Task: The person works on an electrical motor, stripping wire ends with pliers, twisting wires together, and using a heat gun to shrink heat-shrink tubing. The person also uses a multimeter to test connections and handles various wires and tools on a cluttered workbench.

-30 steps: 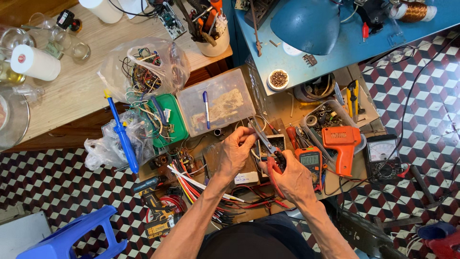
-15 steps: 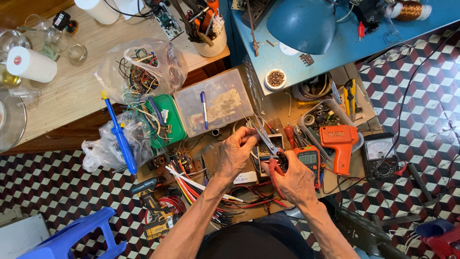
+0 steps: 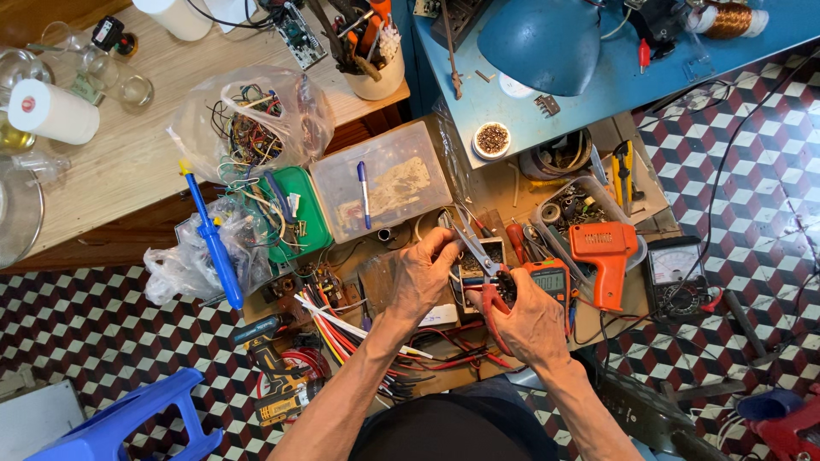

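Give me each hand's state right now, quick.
Left hand: closed, fingers pinching something small at the pliers' tip; what it is cannot be told.
Right hand: closed around the red pliers handles.

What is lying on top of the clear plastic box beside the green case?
A blue pen lies on the lid of the clear plastic box, right of the green case. A pale patch shows through the lid; the contents beneath cannot be made out.

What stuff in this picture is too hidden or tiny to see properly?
Head view only:
- The small part at the plier tips: too small, covered by the left hand.
- Plier handles: hidden inside the right hand.
- Orange multimeter: partly behind the right hand.
- Blue stool: cut off by the bottom edge.
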